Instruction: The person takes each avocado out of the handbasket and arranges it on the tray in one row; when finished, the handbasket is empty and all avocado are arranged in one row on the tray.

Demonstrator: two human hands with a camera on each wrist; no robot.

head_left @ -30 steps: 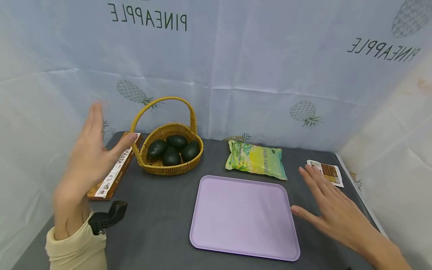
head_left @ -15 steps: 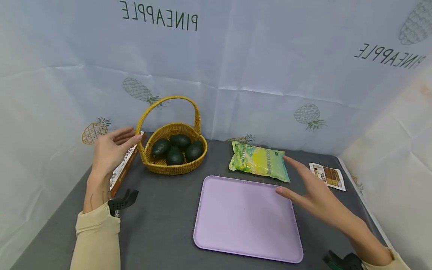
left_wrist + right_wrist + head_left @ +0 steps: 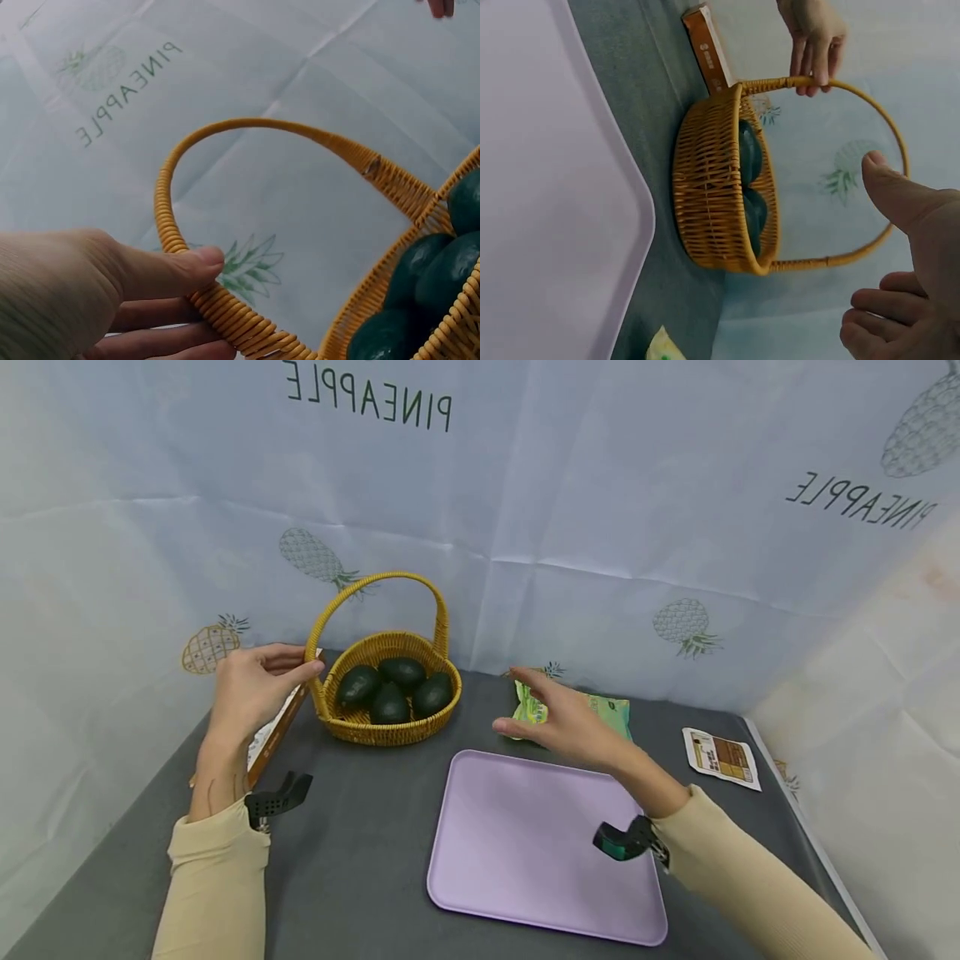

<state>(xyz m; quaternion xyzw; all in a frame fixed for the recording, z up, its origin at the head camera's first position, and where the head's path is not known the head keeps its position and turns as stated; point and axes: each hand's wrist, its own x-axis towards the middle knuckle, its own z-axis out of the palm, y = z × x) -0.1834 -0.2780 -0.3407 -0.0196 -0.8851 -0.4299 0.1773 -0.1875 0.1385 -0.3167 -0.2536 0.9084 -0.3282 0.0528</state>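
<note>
A yellow wicker basket [image 3: 375,732] with a tall arched handle stands at the back left of the table, holding several dark green avocados [image 3: 390,703]. My left hand [image 3: 251,689] pinches the left side of the handle [image 3: 225,311] between thumb and fingers. To the right of the basket, my right hand [image 3: 566,714] hovers with thumb and fingers spread apart and nothing between them. It overlaps the green and yellow bag [image 3: 611,712] in the head view. From the right wrist, the basket's handle [image 3: 874,112] shows just beyond my right thumb.
A lilac tray [image 3: 525,852] lies at the front middle of the grey table. A brown and white pasta box [image 3: 273,735] is partly hidden behind my left arm. On the right lies a small brown and white packet [image 3: 722,758]. A pineapple-print cloth [image 3: 585,485] hangs behind.
My left hand has come down and right to the basket's handle and taken hold of it. My right hand has moved left across the tray toward the basket.
</note>
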